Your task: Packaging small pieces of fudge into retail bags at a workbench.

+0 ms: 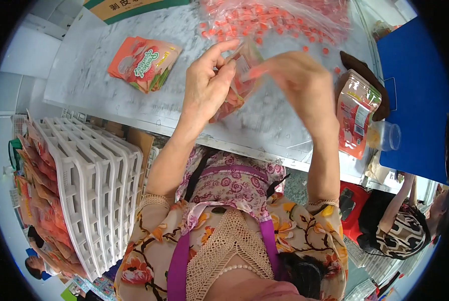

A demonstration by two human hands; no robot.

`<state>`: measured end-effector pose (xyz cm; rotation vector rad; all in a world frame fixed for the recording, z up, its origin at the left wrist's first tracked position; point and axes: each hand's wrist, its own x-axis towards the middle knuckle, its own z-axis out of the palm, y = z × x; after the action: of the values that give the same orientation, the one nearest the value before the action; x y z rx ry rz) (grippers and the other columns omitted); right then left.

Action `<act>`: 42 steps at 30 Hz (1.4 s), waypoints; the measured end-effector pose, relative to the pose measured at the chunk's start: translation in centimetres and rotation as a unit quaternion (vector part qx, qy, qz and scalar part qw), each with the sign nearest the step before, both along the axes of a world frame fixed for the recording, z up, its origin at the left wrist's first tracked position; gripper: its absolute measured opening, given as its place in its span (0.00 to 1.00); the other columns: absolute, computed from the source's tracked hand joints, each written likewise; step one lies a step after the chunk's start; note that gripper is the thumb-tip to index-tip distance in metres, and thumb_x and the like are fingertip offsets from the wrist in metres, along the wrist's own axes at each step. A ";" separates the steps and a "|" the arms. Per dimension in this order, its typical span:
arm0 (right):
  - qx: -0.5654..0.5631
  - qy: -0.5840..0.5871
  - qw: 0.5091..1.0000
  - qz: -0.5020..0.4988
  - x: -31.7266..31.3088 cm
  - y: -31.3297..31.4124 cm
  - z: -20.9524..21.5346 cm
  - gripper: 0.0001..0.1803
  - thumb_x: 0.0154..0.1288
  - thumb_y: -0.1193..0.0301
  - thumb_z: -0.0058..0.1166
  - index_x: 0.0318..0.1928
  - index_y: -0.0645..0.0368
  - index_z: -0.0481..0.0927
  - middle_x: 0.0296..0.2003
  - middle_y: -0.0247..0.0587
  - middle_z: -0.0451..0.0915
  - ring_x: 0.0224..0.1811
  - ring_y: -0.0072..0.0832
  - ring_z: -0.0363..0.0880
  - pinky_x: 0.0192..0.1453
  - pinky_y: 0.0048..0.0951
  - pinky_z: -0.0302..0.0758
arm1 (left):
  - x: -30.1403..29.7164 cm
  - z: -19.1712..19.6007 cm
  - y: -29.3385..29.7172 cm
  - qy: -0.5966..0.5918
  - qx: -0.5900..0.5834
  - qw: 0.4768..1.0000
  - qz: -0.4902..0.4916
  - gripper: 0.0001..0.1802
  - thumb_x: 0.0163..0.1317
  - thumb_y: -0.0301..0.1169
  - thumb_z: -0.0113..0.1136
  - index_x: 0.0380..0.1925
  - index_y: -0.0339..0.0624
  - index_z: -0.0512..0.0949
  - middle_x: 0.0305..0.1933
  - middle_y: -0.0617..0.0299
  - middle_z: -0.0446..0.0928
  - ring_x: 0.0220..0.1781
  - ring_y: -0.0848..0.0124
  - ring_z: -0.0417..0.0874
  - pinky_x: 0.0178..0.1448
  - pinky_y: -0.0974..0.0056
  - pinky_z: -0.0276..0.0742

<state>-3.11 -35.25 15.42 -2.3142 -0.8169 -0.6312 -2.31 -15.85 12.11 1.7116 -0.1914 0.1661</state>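
Observation:
My left hand (207, 83) grips a small clear and orange pouch (237, 88) by its upper left edge, holding it above the grey table (94, 75). My right hand (294, 80) is blurred and pinches the pouch's top right corner. The pouch holds orange pieces. Beyond my hands lies a clear bag of several small orange candies (264, 20), with a few loose ones scattered beside it.
A stack of flat orange pouches (144, 62) lies at the table's left. A filled pouch (355, 115) stands at the right beside a clear plastic cup (387, 135) and a blue board (415, 90). A white plastic crate (91, 185) with packed pouches stands at lower left. Another person (400, 226) sits lower right.

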 end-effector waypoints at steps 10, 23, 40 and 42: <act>0.189 0.112 0.970 -0.102 -5.4 5.0 -6.0 0.16 0.60 0.74 0.63 0.49 0.63 0.82 0.49 0.47 0.81 0.44 0.32 0.82 0.42 0.30 0.78 | -1.0 0.4 -0.4 0.044 -0.226 0.973 -0.003 0.20 0.68 0.26 0.53 0.60 0.36 0.70 0.30 0.62 0.73 0.26 0.73 0.81 0.26 0.69 0.81; 0.355 0.123 0.918 -0.123 -2.9 3.7 -7.0 0.06 0.58 0.75 0.66 0.35 0.65 0.85 0.33 0.35 0.84 0.32 0.22 0.78 0.39 0.22 0.74 | 1.3 -7.1 2.0 -0.009 -0.157 0.988 -0.010 0.05 0.60 0.19 0.59 0.34 0.35 0.82 0.37 0.63 0.78 0.40 0.74 0.77 0.44 0.70 0.73; 0.284 0.153 0.944 -0.073 -2.4 2.6 -5.6 0.07 0.60 0.74 0.65 0.36 0.66 0.85 0.36 0.38 0.83 0.36 0.20 0.78 0.39 0.24 0.75 | -0.7 -4.6 6.1 -0.002 -0.140 0.976 -0.164 0.15 0.57 0.23 0.67 0.45 0.30 0.82 0.43 0.57 0.83 0.44 0.73 0.82 0.42 0.69 0.78; 0.223 0.259 0.938 -0.050 -2.0 1.9 -4.3 0.09 0.56 0.73 0.67 0.35 0.65 0.85 0.34 0.40 0.84 0.34 0.24 0.80 0.39 0.26 0.76 | -1.3 -4.1 5.7 0.066 -0.202 0.969 -0.124 0.11 0.56 0.22 0.67 0.40 0.32 0.85 0.37 0.58 0.84 0.39 0.73 0.82 0.41 0.71 0.78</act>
<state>-5.10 -33.38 11.11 -1.9658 -0.2727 -0.1920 -3.65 -10.13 8.05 1.2739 -0.2522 -0.0909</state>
